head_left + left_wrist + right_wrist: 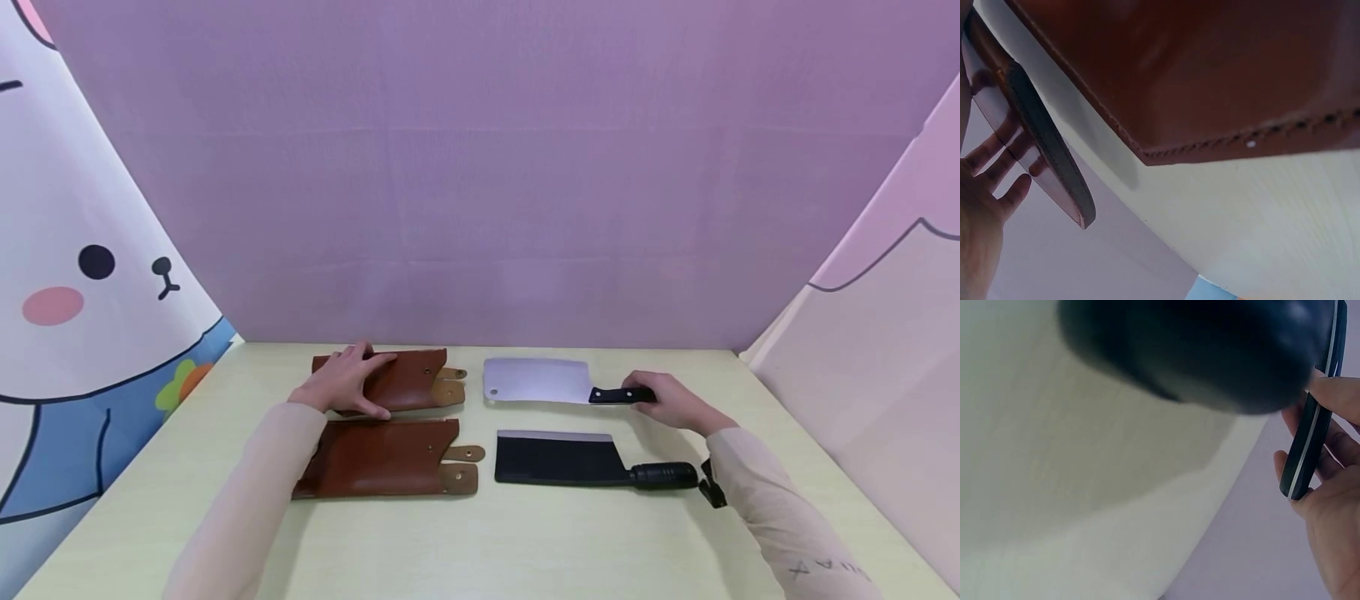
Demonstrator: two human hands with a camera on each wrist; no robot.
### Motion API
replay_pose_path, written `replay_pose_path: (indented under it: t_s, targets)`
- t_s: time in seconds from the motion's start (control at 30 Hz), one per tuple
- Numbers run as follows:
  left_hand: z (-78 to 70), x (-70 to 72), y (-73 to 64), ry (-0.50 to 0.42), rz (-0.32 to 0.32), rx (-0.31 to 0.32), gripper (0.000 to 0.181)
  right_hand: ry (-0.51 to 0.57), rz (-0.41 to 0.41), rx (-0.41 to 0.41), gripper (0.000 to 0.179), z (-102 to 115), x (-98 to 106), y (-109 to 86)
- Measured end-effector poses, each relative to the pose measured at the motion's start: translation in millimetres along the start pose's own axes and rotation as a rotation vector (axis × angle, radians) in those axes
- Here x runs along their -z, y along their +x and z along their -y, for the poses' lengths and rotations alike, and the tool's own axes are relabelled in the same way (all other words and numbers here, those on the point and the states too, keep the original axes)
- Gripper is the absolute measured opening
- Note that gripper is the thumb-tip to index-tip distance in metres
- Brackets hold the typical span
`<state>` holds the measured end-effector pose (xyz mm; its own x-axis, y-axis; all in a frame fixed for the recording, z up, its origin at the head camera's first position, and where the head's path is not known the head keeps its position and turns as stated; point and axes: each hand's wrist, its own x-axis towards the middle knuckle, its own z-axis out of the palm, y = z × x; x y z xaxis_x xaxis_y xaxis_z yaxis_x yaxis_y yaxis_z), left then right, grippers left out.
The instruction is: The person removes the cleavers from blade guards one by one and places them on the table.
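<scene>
My left hand (341,383) spans the far brown leather knife sheath (401,382), thumb at its near edge and fingers toward its far edge. The left wrist view shows those fingers (997,162) against the glossy leather. Black and riveted, the handle of a silver cleaver (536,379) is pinched by my right hand (671,400). In the right wrist view, thumb and fingers close around that handle (1310,444). The cleaver's blade points left toward the sheath's open end, with a small gap between them.
A second, larger brown sheath (382,458) lies nearer, under my left forearm. Beside it rests a black-bladed cleaver (558,461) with a black handle, close to my right forearm. A purple cloth (480,208) hangs behind the table (480,550).
</scene>
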<state>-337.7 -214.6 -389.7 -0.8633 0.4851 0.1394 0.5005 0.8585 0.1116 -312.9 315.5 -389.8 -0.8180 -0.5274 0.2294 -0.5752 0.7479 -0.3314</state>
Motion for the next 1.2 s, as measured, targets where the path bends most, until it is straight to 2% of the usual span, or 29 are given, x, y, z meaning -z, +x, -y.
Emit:
replay_pose_path:
  t_s: [0.47,0.8,1.0,1.2]
  targets:
    - [1.1,-7.3,2.9,0.010,0.033,0.020,0.099,-0.010,0.027,-0.011,0.024,-7.2,-3.6,-7.1]
    - [6.2,-15.8,7.9,0.018,0.023,-0.008,0.099,-0.015,0.045,-0.035,0.025,-11.3,-4.8,-9.0]
    - [10.9,-19.6,9.3,0.032,0.021,-0.017,0.099,-0.016,0.018,-0.017,0.025,-13.2,-6.3,-8.9]
    - [10.6,-17.9,9.8,0.027,0.032,-0.022,0.098,-0.014,0.025,-0.022,0.024,-16.4,-8.6,-8.0]
